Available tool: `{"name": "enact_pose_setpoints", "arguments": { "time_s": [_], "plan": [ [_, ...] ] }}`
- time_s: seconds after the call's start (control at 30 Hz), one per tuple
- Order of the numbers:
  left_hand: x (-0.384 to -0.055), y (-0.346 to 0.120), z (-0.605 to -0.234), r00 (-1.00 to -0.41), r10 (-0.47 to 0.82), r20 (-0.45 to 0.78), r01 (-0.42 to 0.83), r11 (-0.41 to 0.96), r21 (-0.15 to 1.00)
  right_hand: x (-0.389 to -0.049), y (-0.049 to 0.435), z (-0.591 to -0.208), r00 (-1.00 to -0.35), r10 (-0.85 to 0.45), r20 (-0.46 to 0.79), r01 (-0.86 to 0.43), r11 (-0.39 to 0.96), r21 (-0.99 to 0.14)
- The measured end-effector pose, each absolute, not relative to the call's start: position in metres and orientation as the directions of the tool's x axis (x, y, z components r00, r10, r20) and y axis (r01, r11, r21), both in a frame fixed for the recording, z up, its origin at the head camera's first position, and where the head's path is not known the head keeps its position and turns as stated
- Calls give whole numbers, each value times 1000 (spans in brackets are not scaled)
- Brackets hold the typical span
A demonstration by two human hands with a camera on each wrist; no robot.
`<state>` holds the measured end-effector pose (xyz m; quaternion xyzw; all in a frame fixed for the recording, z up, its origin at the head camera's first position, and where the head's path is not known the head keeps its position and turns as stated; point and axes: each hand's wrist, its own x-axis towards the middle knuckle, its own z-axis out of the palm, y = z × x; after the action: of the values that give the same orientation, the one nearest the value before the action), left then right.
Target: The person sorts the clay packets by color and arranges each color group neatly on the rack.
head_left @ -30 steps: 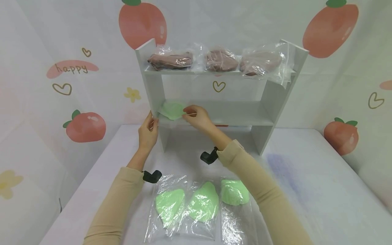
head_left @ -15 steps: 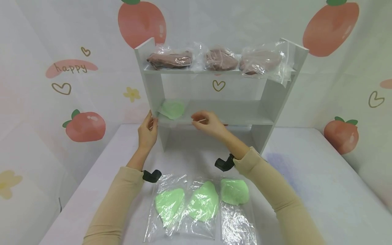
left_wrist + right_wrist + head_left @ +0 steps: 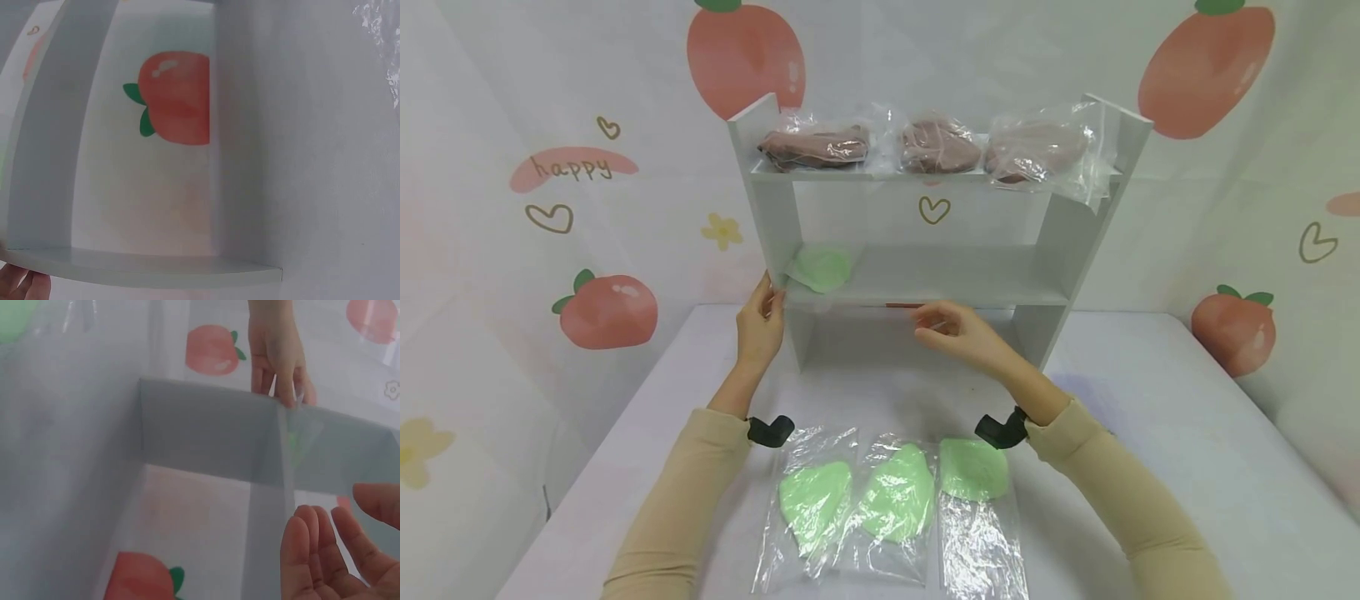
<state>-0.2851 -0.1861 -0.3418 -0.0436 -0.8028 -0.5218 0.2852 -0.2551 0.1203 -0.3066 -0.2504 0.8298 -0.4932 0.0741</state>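
My left hand point(image 3: 760, 329) touches the left side panel of a white shelf unit point(image 3: 1052, 242); in the left wrist view, only fingertips point(image 3: 39, 286) show at the panel edge. Just beside that hand, a clear plastic bag with a flat pale green piece point(image 3: 823, 271) lies at the left end of the middle shelf. My right hand point(image 3: 962, 333) is in the air before the lower opening, fingers relaxed and holding nothing. The right wrist view shows its spread fingers point(image 3: 328, 556) plainly.
On the table in front lie three clear bags with green pieces: left point(image 3: 816, 504), middle point(image 3: 898, 496) and right point(image 3: 973, 471). The top shelf carries three bagged brown lumps point(image 3: 816, 148), point(image 3: 940, 148), point(image 3: 1037, 154). A printed cloth point(image 3: 625, 67) hangs behind.
My right hand has let go of the green piece's bag on the middle shelf and moved right and down, away from it. My left hand has stayed at the side panel.
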Motion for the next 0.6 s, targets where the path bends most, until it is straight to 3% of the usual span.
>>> {"name": "enact_pose_setpoints", "arguments": {
  "time_s": [0.27, 0.6],
  "plan": [
    [-284, -187, -341, -853, -228, 470, 342, 436, 833, -246, 152, -319, -854, -504, 129, -377, 429, -821],
    [-284, -187, -341, -858, -224, 463, 341, 426, 838, -234, 181, -338, -855, -517, 49, -336, 479, -811]
  ]
}}
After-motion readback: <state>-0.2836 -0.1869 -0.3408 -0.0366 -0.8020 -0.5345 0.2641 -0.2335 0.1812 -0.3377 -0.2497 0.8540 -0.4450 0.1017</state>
